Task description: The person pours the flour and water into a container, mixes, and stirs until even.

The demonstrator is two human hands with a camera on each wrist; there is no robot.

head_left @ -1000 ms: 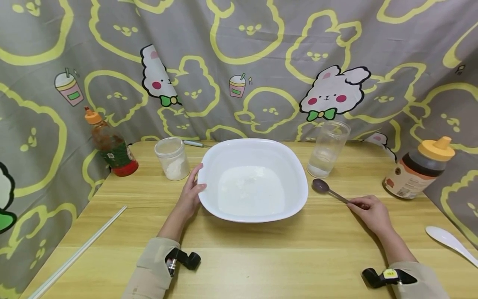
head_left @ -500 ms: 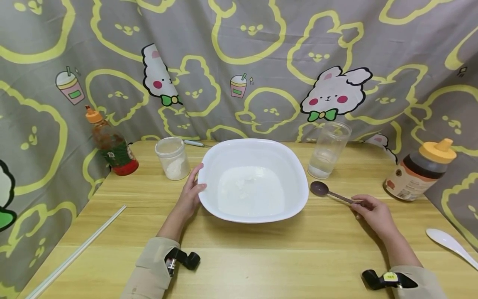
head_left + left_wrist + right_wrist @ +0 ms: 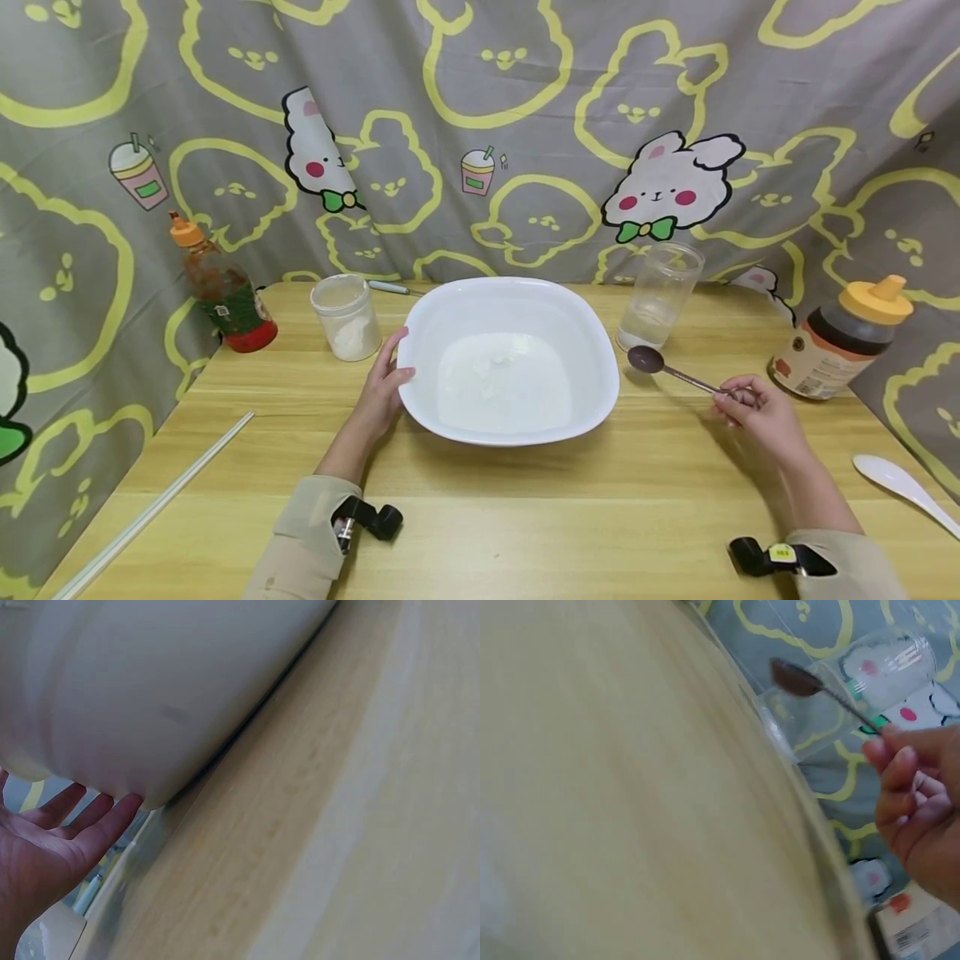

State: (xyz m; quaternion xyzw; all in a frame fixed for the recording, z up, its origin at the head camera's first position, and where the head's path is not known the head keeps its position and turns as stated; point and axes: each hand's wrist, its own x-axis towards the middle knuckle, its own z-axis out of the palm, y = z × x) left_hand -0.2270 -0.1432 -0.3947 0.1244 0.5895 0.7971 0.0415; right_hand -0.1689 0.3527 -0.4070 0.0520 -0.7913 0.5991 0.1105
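A white basin (image 3: 508, 429) with pale whitish contents (image 3: 502, 383) stands mid-table. My left hand (image 3: 381, 392) holds its left side, thumb at the rim; in the left wrist view, the fingertips (image 3: 129, 802) touch the outer wall. My right hand (image 3: 761, 412) pinches the handle end of a dark brown spoon (image 3: 646, 359), its bowl pointing left, raised off the table. The right wrist view shows thumb and forefinger on the handle, with the spoon's bowl (image 3: 795, 678) in front of a clear glass (image 3: 889, 671). In the head view this glass (image 3: 660, 296) holds some clear liquid.
An open jar of white powder (image 3: 347, 321) stands left of the basin, near a red sauce bottle (image 3: 236, 304). A light-handled tool (image 3: 390, 287) lies behind. White chopsticks (image 3: 161, 504) lie left. A yellow-capped bottle (image 3: 836, 342) and a white spoon (image 3: 896, 483) are at right.
My right hand has lifted the brown spoon off the table and moved slightly right and up. The left hand and the basin have stayed in place.
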